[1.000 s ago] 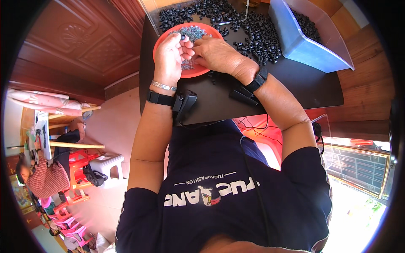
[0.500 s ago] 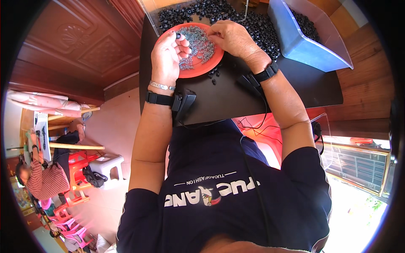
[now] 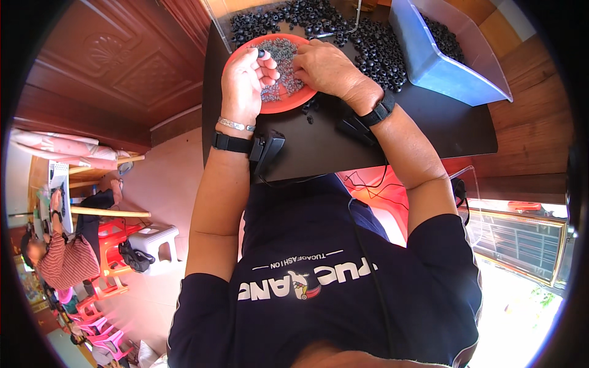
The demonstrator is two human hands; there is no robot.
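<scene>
My left hand [image 3: 241,86] is raised over the left side of a round orange-red plate [image 3: 287,105], pinching a small black plastic part [image 3: 262,53] between thumb and forefinger. Its other fingers curl loosely. Many small silvery metal pieces [image 3: 283,50] are spread across the plate. My right hand [image 3: 332,69] reaches in over the plate's right side, its fingertips drawn together down among the metal pieces. Whatever those fingertips may grip is too small and hidden to make out.
Loose black parts [image 3: 377,58] are heaped behind and right of the plate on the dark table [image 3: 423,132]. A translucent bluish bin [image 3: 451,80] holds more at the right. Cables [image 3: 371,184] hang below the table edge. Another person [image 3: 67,260] sits far left near stools [image 3: 156,239].
My right hand has shifted left, further in over the plate, and its wrist has come slightly nearer. The left hand keeps its place with the black part.
</scene>
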